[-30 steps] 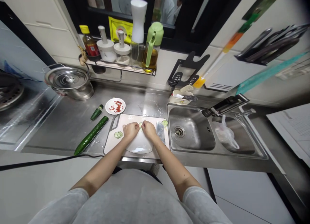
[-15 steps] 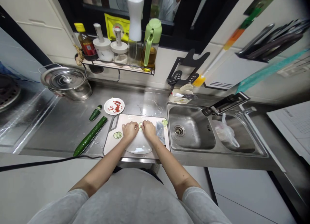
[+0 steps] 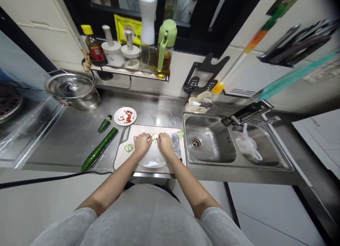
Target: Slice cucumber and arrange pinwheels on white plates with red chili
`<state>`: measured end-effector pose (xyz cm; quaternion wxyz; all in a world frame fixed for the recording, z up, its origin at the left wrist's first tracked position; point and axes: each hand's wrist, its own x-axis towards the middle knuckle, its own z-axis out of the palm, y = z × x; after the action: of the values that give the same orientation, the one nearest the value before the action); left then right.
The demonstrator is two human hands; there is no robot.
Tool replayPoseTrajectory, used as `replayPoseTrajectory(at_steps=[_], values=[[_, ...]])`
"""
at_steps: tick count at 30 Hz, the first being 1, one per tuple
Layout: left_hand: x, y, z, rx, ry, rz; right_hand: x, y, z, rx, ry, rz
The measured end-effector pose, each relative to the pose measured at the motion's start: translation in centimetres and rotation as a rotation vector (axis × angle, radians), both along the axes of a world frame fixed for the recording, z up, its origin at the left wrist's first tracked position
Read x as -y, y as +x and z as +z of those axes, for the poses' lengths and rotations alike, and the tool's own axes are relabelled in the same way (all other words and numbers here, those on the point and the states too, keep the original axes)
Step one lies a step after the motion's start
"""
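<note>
Both hands work over the far rim of a white plate (image 3: 152,159) that lies on a pale cutting board (image 3: 120,157). Thin cucumber slices (image 3: 154,137) sit between them at that rim. My left hand (image 3: 142,143) has its fingers curled and closed at the left side of these slices. From the right, my right hand (image 3: 165,143) pinches at the same slices; fingertip detail is small. A cleaver blade (image 3: 175,142) lies on the board right of my right hand. More slices (image 3: 129,147) rest at the board's left, with another little group (image 3: 180,134) at its upper right.
A long cucumber (image 3: 99,150) and a short cut piece (image 3: 104,124) lie left of the board. Behind it stands a small plate of chopped red bits (image 3: 121,113). A lidded steel pot (image 3: 85,99) is further left, a double sink (image 3: 209,141) to the right.
My right hand has shifted slightly right, widening the gap between the hands, so more of the cucumber slices shows. My left hand has barely moved.
</note>
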<state>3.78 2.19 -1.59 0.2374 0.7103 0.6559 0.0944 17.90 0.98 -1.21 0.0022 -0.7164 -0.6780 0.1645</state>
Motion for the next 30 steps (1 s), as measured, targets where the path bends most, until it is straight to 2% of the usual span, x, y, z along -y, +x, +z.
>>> replayPoseTrajectory(at_steps=[13,20,25,30], values=[[0.1,-0.4,-0.1,0.016,0.011,0.005,0.0,-0.4,0.0,-0.006,-0.007,-0.006],[0.3,-1.0,0.7,0.079,0.016,0.063,0.3,-0.2,0.4,-0.06,0.001,-0.044],[1.9,-4.8,1.0,0.12,0.069,0.163,1.5,0.9,0.5,-0.156,0.089,-0.112],[3.6,-9.9,-0.4,0.068,0.085,0.243,3.7,1.4,0.4,-0.267,0.195,-0.137]])
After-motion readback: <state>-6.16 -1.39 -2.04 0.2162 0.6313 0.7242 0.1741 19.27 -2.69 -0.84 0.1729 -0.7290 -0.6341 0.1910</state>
